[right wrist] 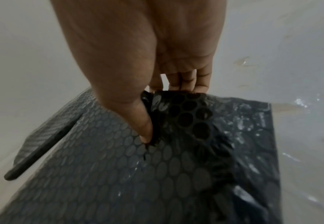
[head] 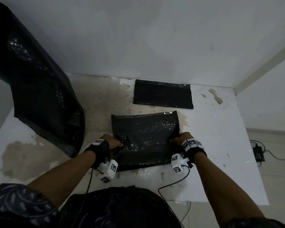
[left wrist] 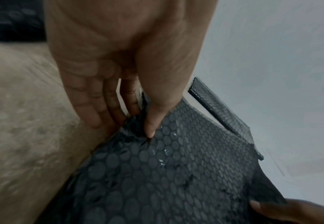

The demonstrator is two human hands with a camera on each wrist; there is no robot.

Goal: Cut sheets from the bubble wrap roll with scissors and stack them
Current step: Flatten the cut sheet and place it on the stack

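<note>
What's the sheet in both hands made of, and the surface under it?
Held sheet: black plastic bubble wrap, glossy; round air cells show in both wrist views. Left hand and right hand pinch its side edges. Surface: looks like white laminate or painted board, stained tan; unsure.

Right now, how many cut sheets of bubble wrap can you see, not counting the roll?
2. One sheet is pinched at its sides by the left hand and right hand; the other lies flat beyond it near the wall. More may be stacked underneath.

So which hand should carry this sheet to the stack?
Right hand, probably. Both hands pinch the sheet, but the stack lies up and right, nearer it than the left hand.
</note>
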